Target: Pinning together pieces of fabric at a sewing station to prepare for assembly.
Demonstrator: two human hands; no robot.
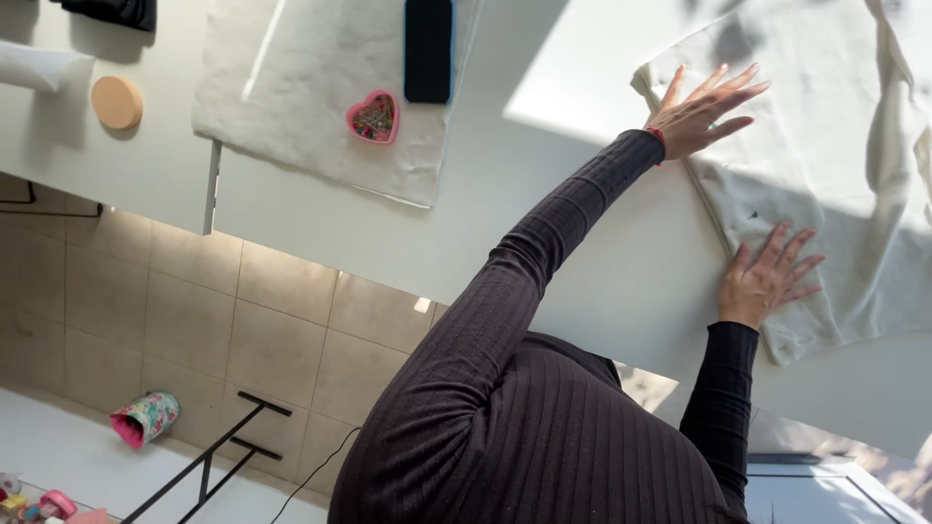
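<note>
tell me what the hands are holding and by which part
Nothing is gripped. Both the left hand and right hand lie flat, fingers spread, pressing near the folded edge of the white cloth.

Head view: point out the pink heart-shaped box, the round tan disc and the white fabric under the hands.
Pink heart-shaped box (374,116), head view, on its lid centre.
Round tan disc (116,102), head view, on its top face.
White fabric (825,165), head view, on the sunlit stretch between the hands and its far folds.

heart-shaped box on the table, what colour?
Pink heart box, multicoloured bits inside; head view, the only one.
</note>
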